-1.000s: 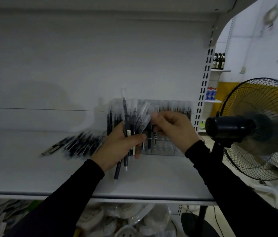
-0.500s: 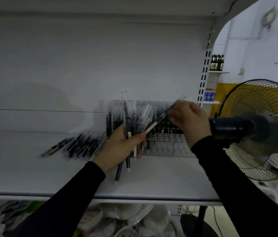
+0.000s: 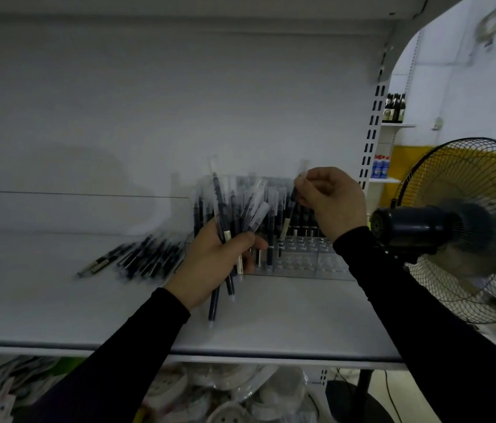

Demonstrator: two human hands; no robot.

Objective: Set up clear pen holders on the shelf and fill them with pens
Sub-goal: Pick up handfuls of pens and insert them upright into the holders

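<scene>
**1 pen over the holder, a bunch in your other hand**

Your left hand (image 3: pixel 210 264) grips a fanned bunch of pens (image 3: pixel 234 215), caps up, tips hanging below your fist above the shelf (image 3: pixel 286 319). Your right hand (image 3: pixel 330 198) pinches 1 pen (image 3: pixel 289 215) near its clear cap, held almost upright with its lower end down among the pens already standing in the clear holder (image 3: pixel 298 264). The holder sits at the back right of the shelf, its front rows of holes unfilled. A loose pile (image 3: pixel 140 257) of pens lies flat to the left of your left hand. Pale labels show on several barrels, but their print is too blurred to read. A fan (image 3: pixel 466 227) stands at right.
</scene>
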